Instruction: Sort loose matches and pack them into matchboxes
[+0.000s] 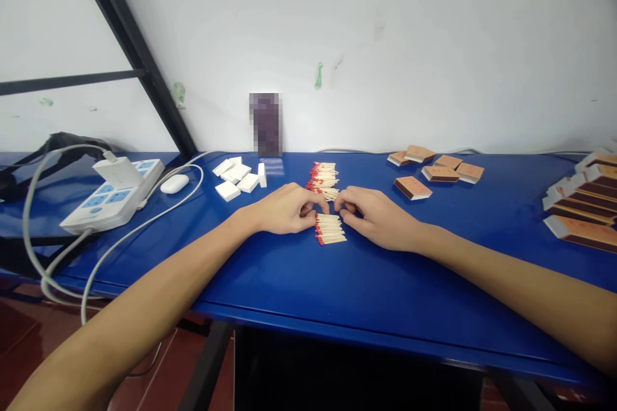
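Note:
My left hand (289,209) is at the red-headed end of a lower row of wooden matches (330,229) on the blue table. Its fingers are curled, with the index finger and thumb close to the match heads. Facing it, my right hand (378,215) is curled at the plain stick ends, thumb and index finger near the same row. Whether a match is between the fingertips of either hand is too small to make out. Just beyond the hands lies a larger pile of matches (324,176), heads to the left, partly covered by my fingers.
White box trays (236,172) lie at the back left; several orange matchbox sleeves (439,173) are at the back right. Matchboxes (585,189) are stacked at the far right. A power strip (113,196) with cables and a white case (174,183) occupy the left. A pixelated dark object (267,125) leans on the wall.

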A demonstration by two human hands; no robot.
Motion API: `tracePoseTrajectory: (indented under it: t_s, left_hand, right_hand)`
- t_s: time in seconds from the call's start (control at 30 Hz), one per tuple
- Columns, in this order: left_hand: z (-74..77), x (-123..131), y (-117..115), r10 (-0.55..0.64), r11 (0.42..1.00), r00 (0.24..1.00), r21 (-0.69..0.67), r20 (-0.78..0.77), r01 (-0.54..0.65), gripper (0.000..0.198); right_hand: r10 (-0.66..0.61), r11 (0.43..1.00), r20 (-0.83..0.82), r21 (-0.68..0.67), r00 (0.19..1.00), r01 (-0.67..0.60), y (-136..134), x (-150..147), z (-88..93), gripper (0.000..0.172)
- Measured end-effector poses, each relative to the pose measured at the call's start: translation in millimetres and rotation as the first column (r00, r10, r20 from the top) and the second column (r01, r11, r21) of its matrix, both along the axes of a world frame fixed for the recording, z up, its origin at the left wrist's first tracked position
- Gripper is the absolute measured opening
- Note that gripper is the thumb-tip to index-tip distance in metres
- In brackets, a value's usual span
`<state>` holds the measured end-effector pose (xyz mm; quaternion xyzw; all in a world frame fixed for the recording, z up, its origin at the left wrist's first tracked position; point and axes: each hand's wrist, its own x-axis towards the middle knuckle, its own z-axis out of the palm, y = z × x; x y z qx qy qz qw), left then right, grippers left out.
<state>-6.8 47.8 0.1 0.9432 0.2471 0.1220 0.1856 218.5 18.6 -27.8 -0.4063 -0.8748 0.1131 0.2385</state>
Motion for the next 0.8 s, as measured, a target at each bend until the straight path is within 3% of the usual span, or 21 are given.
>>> tracePoseTrajectory:
  t_s: [0.13, 0.37, 0.57, 0.8]
  left_hand:
    - [-2.4, -1.6, 3.1, 0.033, 0.999, 0.999, 0.017, 0.039, -0.034, 0.03]
    - [-2.4, -8.7, 14.0, 0.225, 0.935, 0.974, 0.278, 0.008, -0.218, 0.028]
    - [-1.0, -10.6, 15.5, 0.28, 0.906, 0.958, 0.349, -0.065, -0.241, 0.026]
    - [-1.3, -8.5, 13.8, 0.267, 0.911, 0.96, 0.346, -0.085, -0.223, 0.027]
  right_hand:
    - [0.019, 1.0, 0.004, -0.016, 1.0, -0.019, -1.3, 0.3, 1.2, 0.018]
    - [-0.128, 0.99, -0.031, 0.047, 0.991, 0.13, -1.7, -0.6, 0.0, 0.027]
    - [-0.174, 0.98, -0.084, 0.08, 0.981, 0.181, 3.4, -0.3, -2.3, 0.021]
    - [-0.193, 0.978, -0.046, 0.069, 0.98, 0.196, 8.7, -0.4, -2.9, 0.014]
